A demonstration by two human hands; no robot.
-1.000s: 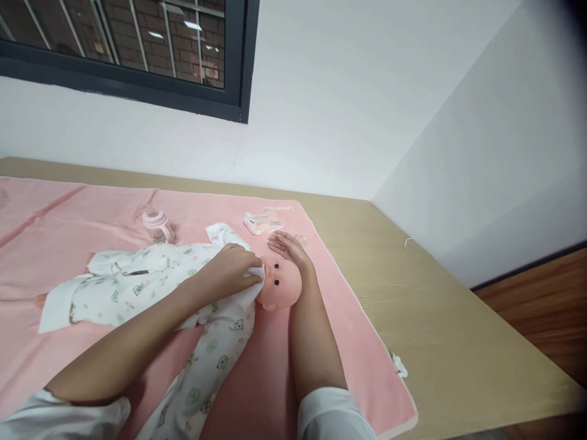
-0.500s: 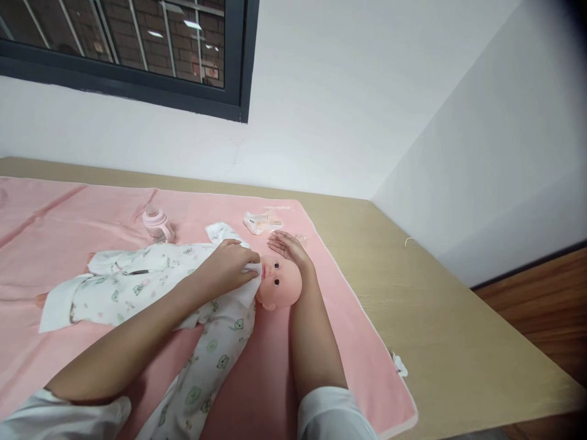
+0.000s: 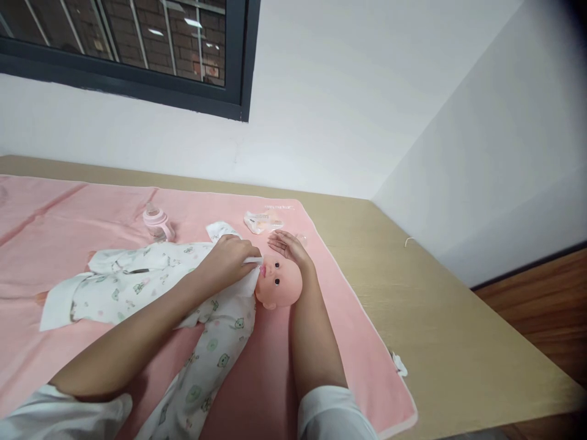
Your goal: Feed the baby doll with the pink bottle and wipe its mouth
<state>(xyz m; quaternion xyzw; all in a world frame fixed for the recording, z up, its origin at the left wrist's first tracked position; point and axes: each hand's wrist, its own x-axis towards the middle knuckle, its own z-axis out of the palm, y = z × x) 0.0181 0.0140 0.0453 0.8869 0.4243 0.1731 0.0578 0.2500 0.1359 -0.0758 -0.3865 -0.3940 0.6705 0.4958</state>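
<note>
Looking down at a baby doll on a pink mat, laid face up, head to the right and feet to the left. Dressed in a white baby outfit with little green and pink animal prints, plus a thin dark mark across the leg area. Also seeing a long printed piece of the same fabric running from near the head down to the bottom edge.

Left hand: grip closed, pinching a folded white cloth right at the doll's mouth and chin. Right hand: grip wide, fingers out straight, not holding anything, with palm and wrist curved around the side and top of the head. Pretty snug there.

Past the outfit, a pink baby bottle with a handle and clear teat. Near the right fingertips, a crumpled clear plastic wrapper with some small print, too tiny to read. Pale lettering by the mat's far corner too, but can't make out a brand. Small white tag at the mat's right edge, no readable text either.

All of it on a light wood tabletop against white walls, below a dark-framed window.
</note>
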